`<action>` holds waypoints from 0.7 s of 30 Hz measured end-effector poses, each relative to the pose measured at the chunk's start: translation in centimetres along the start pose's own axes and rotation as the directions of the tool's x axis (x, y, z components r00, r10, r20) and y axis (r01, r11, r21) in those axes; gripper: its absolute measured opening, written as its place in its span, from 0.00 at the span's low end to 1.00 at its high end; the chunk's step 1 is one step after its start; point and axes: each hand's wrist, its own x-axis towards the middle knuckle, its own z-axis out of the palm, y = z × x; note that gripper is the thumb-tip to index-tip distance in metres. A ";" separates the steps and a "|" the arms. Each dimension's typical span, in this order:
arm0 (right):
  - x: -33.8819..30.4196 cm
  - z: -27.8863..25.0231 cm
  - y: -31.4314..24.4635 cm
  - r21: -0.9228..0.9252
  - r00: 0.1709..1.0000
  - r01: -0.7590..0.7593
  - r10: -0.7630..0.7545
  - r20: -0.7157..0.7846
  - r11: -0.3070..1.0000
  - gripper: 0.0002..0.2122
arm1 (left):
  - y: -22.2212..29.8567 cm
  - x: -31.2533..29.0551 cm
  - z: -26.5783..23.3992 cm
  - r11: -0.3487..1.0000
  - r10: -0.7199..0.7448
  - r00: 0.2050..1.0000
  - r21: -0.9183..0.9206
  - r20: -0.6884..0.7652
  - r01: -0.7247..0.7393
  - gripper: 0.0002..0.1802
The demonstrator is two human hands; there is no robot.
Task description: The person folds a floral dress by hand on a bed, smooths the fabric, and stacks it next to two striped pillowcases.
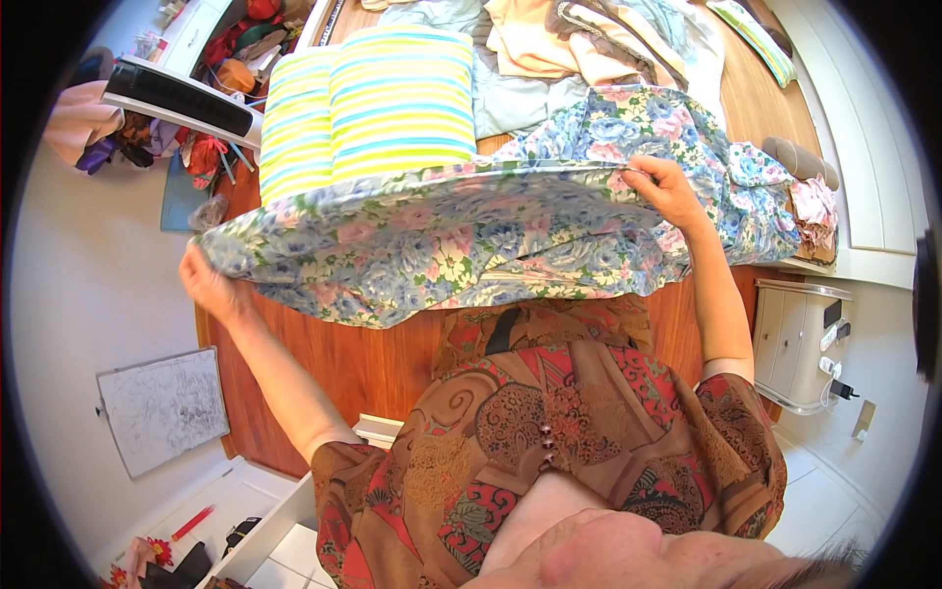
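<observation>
A blue, pink and green floral cloth [422, 245] is stretched between my two hands, its upper edge pulled nearly straight. My left hand [209, 285] grips the cloth's left corner, out over the wood floor. Farther right, my right hand [669, 192] pinches the same edge between thumb and fingers. Beyond that hand, the rest of the floral fabric lies bunched on the bed and trails to the right. Whether it is a sheet or a garment cannot be made out.
Folded striped cloths [397, 103] in yellow, white and blue lie behind the floral cloth. Pale blue and peach fabrics [535, 39] are heaped at the back. A drawing board [165, 410] leans at left. At right stands a cream cabinet [793, 339] with chargers beside it.
</observation>
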 end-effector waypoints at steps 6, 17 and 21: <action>0.5 -1.1 3.6 -0.058 0.996 -0.046 0.041 -0.083 0.997 0.09 | -9.1 2.8 -3.1 0.836 -0.049 0.990 0.548 0.133 -0.032 0.08; -2.6 -6.6 0.8 0.209 0.865 -0.415 0.313 0.392 0.886 0.09 | -6.5 1.8 -2.0 0.888 -0.391 0.920 0.267 0.010 0.374 0.09; -4.4 -7.5 3.7 0.205 0.898 -0.379 0.304 0.319 0.903 0.08 | -6.1 1.6 -0.6 0.887 -0.429 0.903 0.205 0.030 0.414 0.09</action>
